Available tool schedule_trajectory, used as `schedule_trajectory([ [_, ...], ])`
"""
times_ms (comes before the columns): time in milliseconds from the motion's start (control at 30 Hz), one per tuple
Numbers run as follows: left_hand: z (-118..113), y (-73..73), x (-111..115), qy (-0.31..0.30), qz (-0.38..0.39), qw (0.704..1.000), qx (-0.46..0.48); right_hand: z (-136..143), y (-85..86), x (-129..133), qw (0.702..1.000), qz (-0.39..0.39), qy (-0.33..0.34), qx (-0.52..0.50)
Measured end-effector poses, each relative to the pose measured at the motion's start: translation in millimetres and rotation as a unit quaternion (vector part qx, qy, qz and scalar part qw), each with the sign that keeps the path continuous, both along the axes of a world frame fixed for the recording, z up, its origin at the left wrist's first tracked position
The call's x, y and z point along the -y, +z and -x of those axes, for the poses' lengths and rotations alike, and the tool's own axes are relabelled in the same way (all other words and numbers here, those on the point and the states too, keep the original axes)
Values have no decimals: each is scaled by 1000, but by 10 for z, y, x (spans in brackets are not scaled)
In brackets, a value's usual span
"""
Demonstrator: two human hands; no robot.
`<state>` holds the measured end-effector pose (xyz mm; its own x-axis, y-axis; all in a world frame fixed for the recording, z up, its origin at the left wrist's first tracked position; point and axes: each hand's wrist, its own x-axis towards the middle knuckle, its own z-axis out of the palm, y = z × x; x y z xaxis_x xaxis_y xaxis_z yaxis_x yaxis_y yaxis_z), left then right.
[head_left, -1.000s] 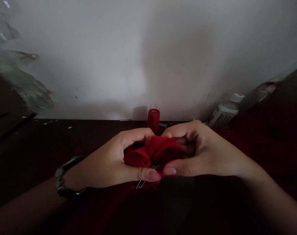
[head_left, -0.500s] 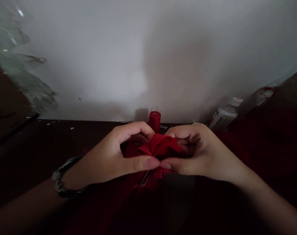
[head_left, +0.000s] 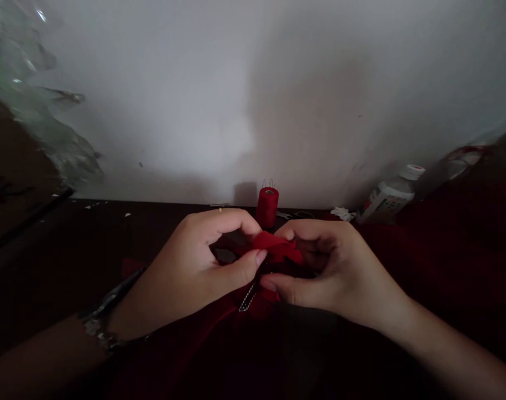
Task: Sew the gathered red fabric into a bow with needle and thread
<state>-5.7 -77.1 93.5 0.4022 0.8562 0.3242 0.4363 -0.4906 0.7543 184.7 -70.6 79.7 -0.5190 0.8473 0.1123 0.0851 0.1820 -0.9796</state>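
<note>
Red cloth (head_left: 277, 247) is bunched up between my two hands at the centre. My left hand (head_left: 211, 261) pinches its left side with thumb and fingers; a bracelet circles that wrist. On the right, my right hand (head_left: 327, 266) grips the cloth, its thumb lower down and its fingertips behind the fold. Below the thumbs, a narrow trim (head_left: 248, 295) with a light beaded or stitched edge runs down the dark red fabric. The lower folds are too dark to make out.
A red thread spool (head_left: 267, 206) with several pins or needles on top stands behind my hands. A white-capped bottle (head_left: 388, 197) leans at the right beside crumpled white stuff (head_left: 343, 214). Clear plastic (head_left: 48, 122) hangs over a box (head_left: 15, 161) at the left.
My left thumb has lifted away from my right thumb, and the gap between them shows more of the trim. The raised cloth fold is lower and flatter. The view has shifted slightly.
</note>
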Motion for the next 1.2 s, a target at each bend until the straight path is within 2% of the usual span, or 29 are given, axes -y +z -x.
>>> schedule_trajectory([
  [267,31,8,-66,-53,121,991,7,3,22,-103,998,26,40,-42],
  [467,29,30,-94,-79,220,972,30,-18,-30,-207,990,86,75,-86],
  [567,41,25,-87,-100,213,972,26,-31,-39,-227,987,97,67,-106],
  [633,37,16,-70,-110,181,977,13,-48,-28,-236,988,93,57,-108],
  [733,2,-17,-44,-94,123,988,2,-82,-1,-262,990,86,46,-99],
  [900,-36,-111,-41,-93,72,993,11,-139,14,-334,989,97,81,-75],
  [1067,27,-91,-60,-141,120,983,9,-195,21,-356,978,156,125,-58],
  [1200,66,12,-80,-200,164,965,-45,-209,77,-309,982,142,110,-57],
])
